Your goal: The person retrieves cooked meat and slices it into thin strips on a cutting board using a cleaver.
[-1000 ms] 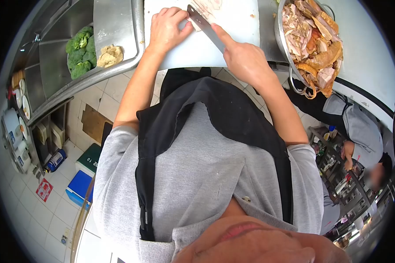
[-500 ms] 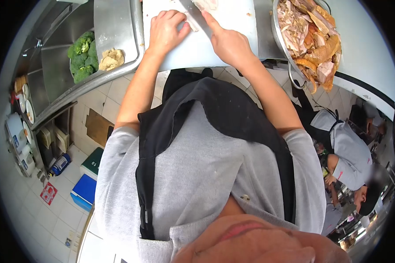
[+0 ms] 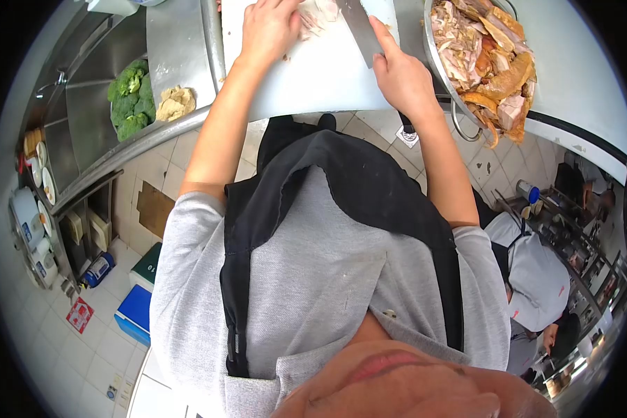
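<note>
A white cutting board (image 3: 313,80) lies in front of me, with pale sliced meat (image 3: 319,17) near its far edge. My right hand (image 3: 405,78) is closed around a cleaver (image 3: 359,31), its index finger stretched along the broad steel blade. The blade is just right of the meat, its far end cut off by the top of the view. My left hand (image 3: 272,31) rests on the board at the left side of the meat, fingers extended and partly out of view at the top. Small scraps lie beside it.
To the right, a metal pan (image 3: 435,59) is heaped with browned, cut poultry (image 3: 498,66). Broccoli (image 3: 132,101) and a pale yellowish lump (image 3: 175,103) sit at the steel sink counter (image 3: 181,42) on the left. Another person (image 3: 536,272) is behind me on the right.
My right hand has moved right with the cleaver, away from my left hand. The left hand has shifted farther up the board. The person behind has moved.
</note>
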A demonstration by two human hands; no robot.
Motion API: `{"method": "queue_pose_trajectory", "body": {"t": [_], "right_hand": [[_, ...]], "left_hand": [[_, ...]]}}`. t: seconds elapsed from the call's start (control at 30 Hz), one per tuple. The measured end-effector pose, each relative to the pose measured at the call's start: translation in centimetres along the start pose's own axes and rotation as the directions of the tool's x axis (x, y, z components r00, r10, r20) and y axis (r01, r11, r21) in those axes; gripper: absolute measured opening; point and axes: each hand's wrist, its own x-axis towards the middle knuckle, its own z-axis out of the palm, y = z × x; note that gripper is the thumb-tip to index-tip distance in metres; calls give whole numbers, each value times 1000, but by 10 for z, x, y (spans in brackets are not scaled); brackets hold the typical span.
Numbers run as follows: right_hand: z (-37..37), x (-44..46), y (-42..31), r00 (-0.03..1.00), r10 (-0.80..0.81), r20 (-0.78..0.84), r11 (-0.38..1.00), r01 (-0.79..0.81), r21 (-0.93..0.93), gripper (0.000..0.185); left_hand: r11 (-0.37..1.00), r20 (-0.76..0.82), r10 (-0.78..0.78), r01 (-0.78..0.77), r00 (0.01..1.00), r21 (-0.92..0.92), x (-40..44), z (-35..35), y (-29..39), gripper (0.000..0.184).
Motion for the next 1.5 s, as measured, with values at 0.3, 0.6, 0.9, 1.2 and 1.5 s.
{"method": "queue_pose_trajectory", "body": {"t": [0.3, 0.6, 0.9, 1.2, 1.5], "right_hand": [[8, 19, -5, 999, -21, 27, 994, 24, -106, 69], [9, 33, -11, 997, -51, 53, 980, 60, -191, 72], [32, 42, -5, 995, -103, 10, 963, 102, -251, 75], [8, 5, 13, 999, -32, 14, 985, 34, -171, 74], [7, 39, 4, 979, -206, -1, 952, 200, -231, 74]], "left_hand": [[994, 152, 34, -18, 988, -107, 26, 30, 6, 19], [997, 224, 16, 2, 974, -78, 37, 34, 4, 25], [996, 221, 29, -9, 975, -90, 37, 35, 4, 26], [995, 177, 41, -24, 983, -95, 21, 26, 3, 19], [991, 195, -38, 62, 980, -117, 27, 35, 2, 17]]}}
